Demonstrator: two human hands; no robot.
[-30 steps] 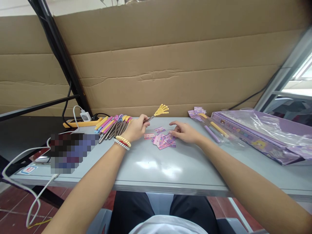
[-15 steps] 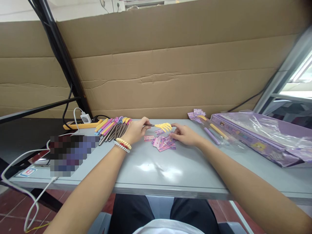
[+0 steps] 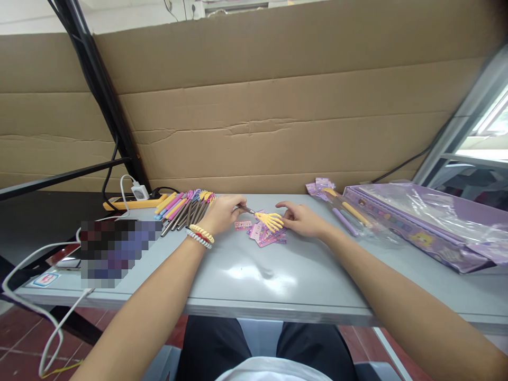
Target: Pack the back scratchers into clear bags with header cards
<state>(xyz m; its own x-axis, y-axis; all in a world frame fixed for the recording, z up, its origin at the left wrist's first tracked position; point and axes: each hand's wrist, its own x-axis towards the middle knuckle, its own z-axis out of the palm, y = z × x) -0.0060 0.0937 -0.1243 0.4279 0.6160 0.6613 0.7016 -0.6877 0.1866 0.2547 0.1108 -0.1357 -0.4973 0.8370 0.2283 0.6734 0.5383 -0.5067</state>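
My left hand point(image 3: 223, 212) is closed around the thin dark rod of a back scratcher point(image 3: 270, 220), whose yellow head is shaped like a hand. The head points right and hangs over or rests on a small heap of pink and purple printed cards point(image 3: 263, 236); which, I cannot tell. One more card point(image 3: 243, 225) lies just left of the heap. At the head's right side is my right hand point(image 3: 300, 218), its index finger stretched out and apart from the thumb. The thumb is by the yellow fingertips, and whether it touches them is unclear.
Several back scratchers point(image 3: 186, 207) with coloured handles lie bunched at the left. Beyond them are a yellow power strip point(image 3: 138, 203) and a white charger point(image 3: 139, 190). Bagged scratchers point(image 3: 345, 211) and a purple box point(image 3: 420, 227) in plastic occupy the right. Cardboard point(image 3: 254, 106) stands behind the table.
The back scratcher's yellow head has tilted down and slightly right, over the cards. My right index finger has lifted away from it. My left hand keeps its hold on the rod.
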